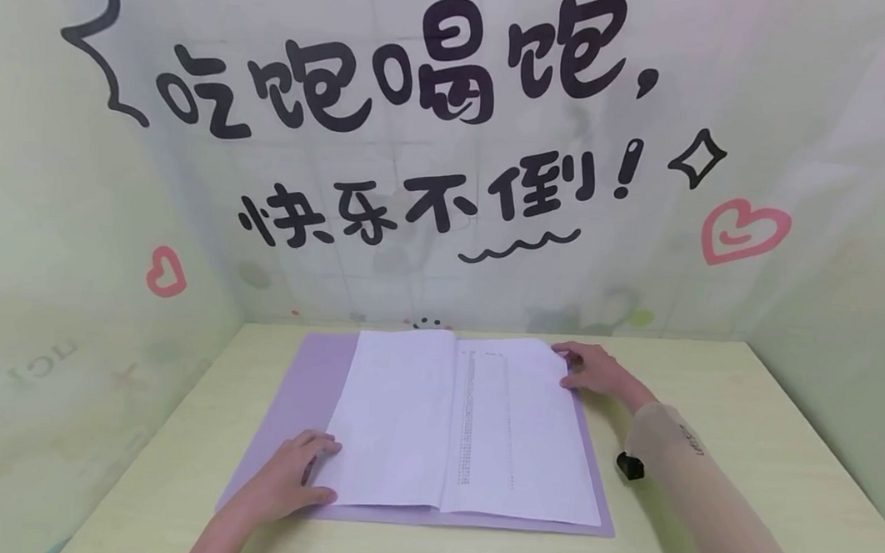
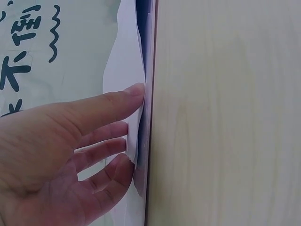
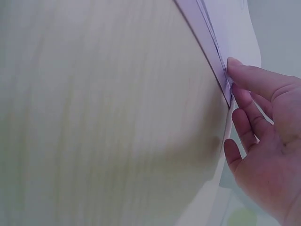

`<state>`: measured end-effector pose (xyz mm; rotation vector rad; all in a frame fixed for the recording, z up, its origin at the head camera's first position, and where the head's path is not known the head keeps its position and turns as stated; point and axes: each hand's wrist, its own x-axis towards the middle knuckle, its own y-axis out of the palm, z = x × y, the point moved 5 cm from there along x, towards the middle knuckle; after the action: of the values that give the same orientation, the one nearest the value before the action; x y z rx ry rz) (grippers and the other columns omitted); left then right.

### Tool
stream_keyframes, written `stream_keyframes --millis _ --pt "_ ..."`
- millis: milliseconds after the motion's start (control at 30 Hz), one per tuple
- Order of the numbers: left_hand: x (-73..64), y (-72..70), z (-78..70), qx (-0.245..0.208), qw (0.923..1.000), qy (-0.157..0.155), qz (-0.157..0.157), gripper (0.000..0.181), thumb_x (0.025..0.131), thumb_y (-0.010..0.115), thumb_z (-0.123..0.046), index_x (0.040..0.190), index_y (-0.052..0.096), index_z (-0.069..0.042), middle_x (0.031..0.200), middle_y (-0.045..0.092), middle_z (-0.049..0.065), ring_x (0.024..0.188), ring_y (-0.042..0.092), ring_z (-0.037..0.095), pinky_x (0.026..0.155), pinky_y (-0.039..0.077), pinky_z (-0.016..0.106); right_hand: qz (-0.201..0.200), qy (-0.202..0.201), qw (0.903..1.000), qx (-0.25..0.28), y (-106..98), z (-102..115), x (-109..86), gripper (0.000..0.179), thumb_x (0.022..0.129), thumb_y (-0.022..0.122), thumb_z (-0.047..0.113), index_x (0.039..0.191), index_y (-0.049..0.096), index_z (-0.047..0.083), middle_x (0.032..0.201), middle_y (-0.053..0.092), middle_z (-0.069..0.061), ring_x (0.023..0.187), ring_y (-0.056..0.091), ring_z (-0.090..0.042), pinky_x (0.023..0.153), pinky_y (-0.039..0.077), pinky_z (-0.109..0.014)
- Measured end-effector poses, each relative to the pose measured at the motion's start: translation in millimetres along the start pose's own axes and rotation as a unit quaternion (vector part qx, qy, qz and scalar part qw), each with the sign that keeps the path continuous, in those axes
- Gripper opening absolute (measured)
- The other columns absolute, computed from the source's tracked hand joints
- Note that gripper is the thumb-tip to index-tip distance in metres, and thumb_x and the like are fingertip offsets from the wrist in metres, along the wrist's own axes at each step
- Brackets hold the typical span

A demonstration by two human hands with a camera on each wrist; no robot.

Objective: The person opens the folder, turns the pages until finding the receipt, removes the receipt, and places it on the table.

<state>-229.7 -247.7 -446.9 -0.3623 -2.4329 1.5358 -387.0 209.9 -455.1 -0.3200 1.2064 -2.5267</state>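
An open book [image 1: 397, 424] with white pages lies on a purple cover [image 1: 309, 378]. Its left page looks blank; the right page [image 1: 546, 441] carries columns of small print. At the lower left corner of the left page, my left hand [image 1: 282, 477] touches the paper, fingers relaxed and spread from the thumb. The left wrist view shows that thumb on the wavy sheet [image 2: 124, 61], beside the left hand's [image 2: 61, 146] other fingertips. My right hand [image 1: 595, 370] touches the top right corner of the right page, thumb and forefinger apart at the edge of the paper [image 3: 235, 28].
A small black object [image 1: 630, 466] lies on the pale wooden table [image 1: 706, 407], right of the book and beside my right sleeve [image 1: 702, 490]. Behind the table stands a pale wall [image 1: 382, 290] with large black lettering and pink hearts; side panels flank it.
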Motion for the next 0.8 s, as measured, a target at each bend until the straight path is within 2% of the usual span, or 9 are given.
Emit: stream_keyframes --millis 233,367,500,633,800 --pt "0.5 0.2 -0.2 0.006 1.0 0.002 0.003 0.058 0.07 0.086 -0.028 0.12 0.064 -0.007 0.129 0.061 0.012 0.119 0.056 0.036 0.102 0.046 0.055 -0.027 0.008 0.9979 0.059 -2.5 0.3 -1.0 0.062 0.081 0.076 0.002 0.138 0.05 -0.005 0.108 0.062 -0.021 0.098 0.055 -0.028 0.087 0.048 -0.034" --pt "1.3 0.3 -0.6 0.004 1.0 -0.002 0.005 0.059 0.069 0.087 -0.027 0.119 0.064 -0.006 0.128 0.061 0.013 0.118 0.056 0.036 0.102 0.047 0.055 -0.036 -0.02 0.9944 0.097 -9.5 7.6 -3.9 0.056 0.083 0.071 -0.003 0.136 0.051 -0.007 0.109 0.061 -0.025 0.099 0.058 -0.032 0.087 0.05 -0.031" --pt "3.1 -0.2 -2.8 0.001 0.9999 -0.014 0.008 0.061 0.066 0.088 -0.027 0.118 0.064 -0.006 0.127 0.061 0.013 0.116 0.056 0.036 0.101 0.047 0.055 -0.026 -0.041 0.9906 0.128 -17.4 16.1 -6.1 0.05 0.085 0.068 -0.005 0.133 0.054 -0.007 0.118 0.059 -0.028 0.104 0.061 -0.037 0.087 0.053 -0.027" --pt "4.5 -0.7 -5.8 -0.005 0.9996 -0.023 0.012 0.062 0.064 0.089 -0.024 0.118 0.065 -0.004 0.126 0.062 0.014 0.112 0.056 0.034 0.1 0.047 0.054 -0.001 -0.025 0.9886 0.149 -23.0 20.7 -4.9 0.046 0.089 0.064 -0.003 0.134 0.054 -0.005 0.128 0.055 -0.029 0.104 0.064 -0.035 0.085 0.057 -0.026" --pt "4.6 -1.0 -7.1 -0.027 0.9991 -0.028 0.014 0.063 0.065 0.088 -0.02 0.12 0.065 0.0 0.126 0.062 0.015 0.105 0.062 0.027 0.098 0.051 0.05 0.012 0.004 0.9834 0.181 -31.0 25.1 -2.0 0.045 0.092 0.061 -0.002 0.136 0.052 -0.006 0.131 0.051 -0.029 0.099 0.064 -0.024 0.089 0.06 -0.036"
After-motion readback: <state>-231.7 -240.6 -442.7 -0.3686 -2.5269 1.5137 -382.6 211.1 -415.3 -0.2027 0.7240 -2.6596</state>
